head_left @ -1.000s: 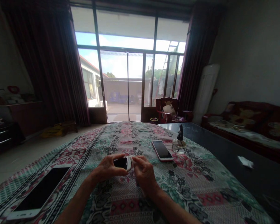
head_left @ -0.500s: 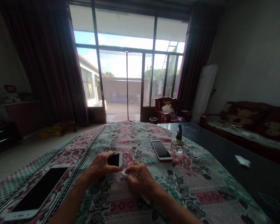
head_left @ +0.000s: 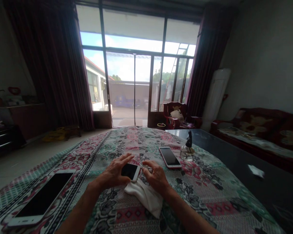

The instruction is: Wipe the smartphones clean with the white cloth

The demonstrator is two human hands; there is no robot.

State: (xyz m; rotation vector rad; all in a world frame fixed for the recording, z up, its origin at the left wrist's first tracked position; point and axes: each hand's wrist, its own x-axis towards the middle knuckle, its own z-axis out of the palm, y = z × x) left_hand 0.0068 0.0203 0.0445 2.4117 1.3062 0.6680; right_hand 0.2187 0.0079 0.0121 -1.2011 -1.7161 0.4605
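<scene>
A small white smartphone (head_left: 130, 171) with a dark screen lies on the floral tablecloth, between my two hands. My left hand (head_left: 116, 170) is at its left side, fingers spread over the far edge and thumb by the near edge. At the phone's right end is my right hand (head_left: 155, 175), its fingers apart and holding nothing. A crumpled white cloth (head_left: 145, 196) rests just below the phone, partly beside my right wrist. Whether the left fingertips touch the phone is hard to see.
A larger white smartphone (head_left: 45, 195) lies at the left. Another smartphone (head_left: 170, 157) is beyond my right hand, beside a glass bottle with a black top (head_left: 188, 146). A white crumpled piece (head_left: 256, 171) sits on the dark table (head_left: 234, 159) at the right.
My right hand has let go of the white cloth, now spread out on the tablecloth, and moved up to the phone. The phone and my left hand have shifted right; the left fingers have spread.
</scene>
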